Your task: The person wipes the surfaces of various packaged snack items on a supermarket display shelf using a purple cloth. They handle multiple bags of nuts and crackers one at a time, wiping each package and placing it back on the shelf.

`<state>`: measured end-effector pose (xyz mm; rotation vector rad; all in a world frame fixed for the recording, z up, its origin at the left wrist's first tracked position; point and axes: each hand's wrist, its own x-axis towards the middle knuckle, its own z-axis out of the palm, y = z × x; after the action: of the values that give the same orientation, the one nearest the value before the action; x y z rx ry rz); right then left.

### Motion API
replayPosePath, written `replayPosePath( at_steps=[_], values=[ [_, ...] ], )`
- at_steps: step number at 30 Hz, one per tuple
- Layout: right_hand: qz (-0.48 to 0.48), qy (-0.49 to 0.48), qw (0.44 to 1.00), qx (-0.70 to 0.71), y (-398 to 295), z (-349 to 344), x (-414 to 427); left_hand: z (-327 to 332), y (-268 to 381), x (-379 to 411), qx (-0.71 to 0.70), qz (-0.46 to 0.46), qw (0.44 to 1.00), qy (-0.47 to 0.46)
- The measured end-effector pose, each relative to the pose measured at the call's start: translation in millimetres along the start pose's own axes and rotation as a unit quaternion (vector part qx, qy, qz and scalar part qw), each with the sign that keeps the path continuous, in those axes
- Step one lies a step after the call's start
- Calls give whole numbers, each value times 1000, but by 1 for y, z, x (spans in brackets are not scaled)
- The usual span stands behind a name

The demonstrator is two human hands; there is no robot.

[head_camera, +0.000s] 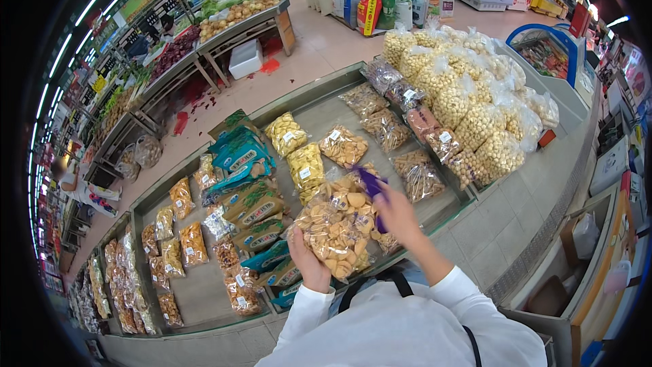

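My left hand point(310, 264) grips the lower left side of a clear plastic bag of round, tan crackers point(333, 232), held up over the near edge of a display bin point(310, 99). In my right hand point(400, 216) is a purple hand tool point(371, 183), blurred; its exact kind is unclear. It overlaps the bag's upper right side, and I cannot tell whether they touch. Behind the held bag lies another cracker bag point(344, 147). Two bags of yellow snacks point(306, 167) lie to its left, each with a white label.
Teal and brown printed snack packs point(260, 209) stand in a row left of my hands. Bags of puffed snacks point(458, 92) are piled at the right. A vegetable stand point(204, 46) and a white foam box point(245, 58) are beyond the aisle. A person point(89, 191) is at far left.
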<state>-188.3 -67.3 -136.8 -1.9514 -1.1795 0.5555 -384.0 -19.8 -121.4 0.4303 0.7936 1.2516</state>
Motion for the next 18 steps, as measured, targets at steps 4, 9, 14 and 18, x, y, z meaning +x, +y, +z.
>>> replayPosePath(
  at_steps=[4, 9, 14, 18],
  values=[
    [296, -114, 824, 469, 73, -17, -7, 0, -21, 8, -65, -10, 998, 25],
    [345, -240, 702, 575, 54, 12, -31, 17, -72, 16, -27, 29, 998, 55],
    [360, -148, 711, 586, 81, 36, 48, 27, -104, 34, 151, -49, 987, -13],
    [293, -133, 778, 540, 99, 34, 165, 33, -93, 57, 259, -123, 956, -62]
  ],
)
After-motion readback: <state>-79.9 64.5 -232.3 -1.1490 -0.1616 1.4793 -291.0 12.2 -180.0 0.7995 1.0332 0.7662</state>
